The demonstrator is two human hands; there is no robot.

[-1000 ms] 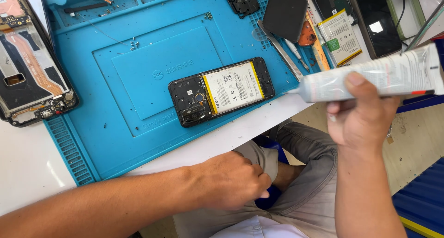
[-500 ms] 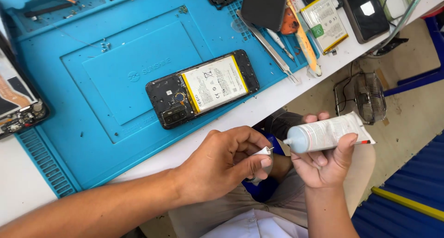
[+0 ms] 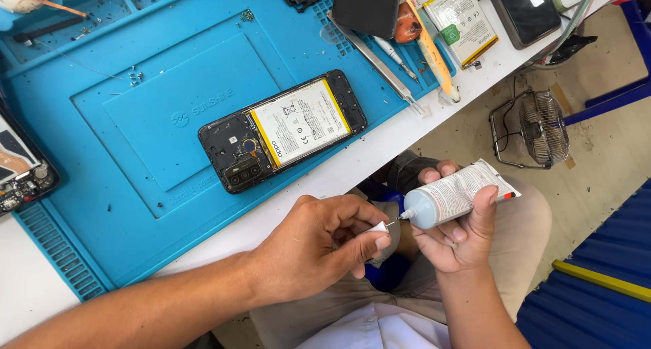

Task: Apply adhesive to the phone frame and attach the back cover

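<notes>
2 hands are working below the white bench edge; the right hand is gripping a glue tube, the left hand is pinching its small cap at the nozzle; steady, straight twisting is keeping glue off the opened phone.

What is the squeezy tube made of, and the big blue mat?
The tube in the right hand looks like soft plastic or thin metal: its flat end is crimped and creased. The blue mat looks like matte rubber or silicone, with moulded ridges and trays.
</notes>
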